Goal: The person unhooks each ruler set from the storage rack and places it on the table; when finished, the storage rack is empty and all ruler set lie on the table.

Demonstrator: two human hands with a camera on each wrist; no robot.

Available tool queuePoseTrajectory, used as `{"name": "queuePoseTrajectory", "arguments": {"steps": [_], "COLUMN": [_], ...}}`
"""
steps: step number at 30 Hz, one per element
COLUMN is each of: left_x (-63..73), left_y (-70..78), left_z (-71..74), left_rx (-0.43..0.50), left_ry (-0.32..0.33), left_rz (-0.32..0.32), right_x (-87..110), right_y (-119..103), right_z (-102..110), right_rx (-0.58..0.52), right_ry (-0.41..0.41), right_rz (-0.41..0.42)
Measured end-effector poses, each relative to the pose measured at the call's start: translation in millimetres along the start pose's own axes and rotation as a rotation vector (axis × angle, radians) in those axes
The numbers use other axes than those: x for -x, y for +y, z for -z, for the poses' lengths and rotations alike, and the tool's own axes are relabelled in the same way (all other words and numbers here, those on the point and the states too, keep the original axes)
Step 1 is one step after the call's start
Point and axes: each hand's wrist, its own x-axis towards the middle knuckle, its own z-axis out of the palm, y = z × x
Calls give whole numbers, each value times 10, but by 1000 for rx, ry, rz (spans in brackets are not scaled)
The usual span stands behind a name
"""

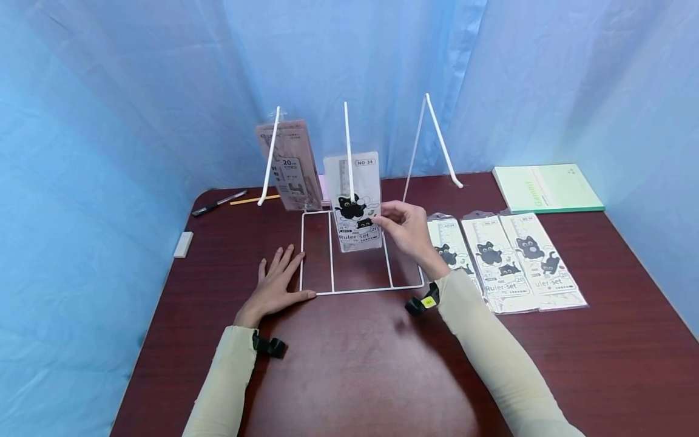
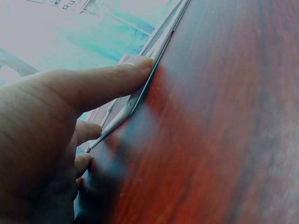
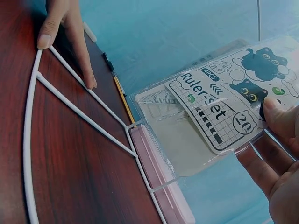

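My right hand (image 1: 406, 230) pinches the right edge of a ruler set pack (image 1: 367, 182) with black cats on its card, thumb on the front. The pack stands upright at the middle hook of a white wire rack (image 1: 360, 291); whether the hook carries it cannot be told. My left hand (image 1: 278, 288) lies with spread fingers at the rack's front left corner, and in the left wrist view its thumb (image 2: 117, 79) presses on the wire. A pink ruler pack (image 1: 297, 164) hangs from the left hook. On the right hook (image 1: 445, 142) I see no pack.
Several more cat ruler packs (image 1: 494, 258) lie on the table right of the rack. Behind them is a green-and-white notebook (image 1: 548, 188). A black pen (image 1: 218, 203), a yellow pencil (image 1: 248, 200) and a white eraser (image 1: 183, 244) lie to the left. Blue curtains (image 1: 349, 54) surround the table.
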Motion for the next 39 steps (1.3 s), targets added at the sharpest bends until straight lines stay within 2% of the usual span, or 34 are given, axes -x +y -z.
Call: {"name": "queuePoseTrajectory", "arguments": {"steps": [8,30,39], "left_x": [2,8,8], "left_y": [-4,-1,-4], "left_z": [-4,4,-1], "left_rx": [-2,6,5], "left_ry": [5,8,10], "left_rz": [-9,-14,-17], "right_x": [100,362,487], "right_y": [-42,-134,-172], "right_z": [32,95,132], "right_rx": [-7,-26,-66], "right_ry": [-13,-29,-69], "right_rz": [35,46,34]}}
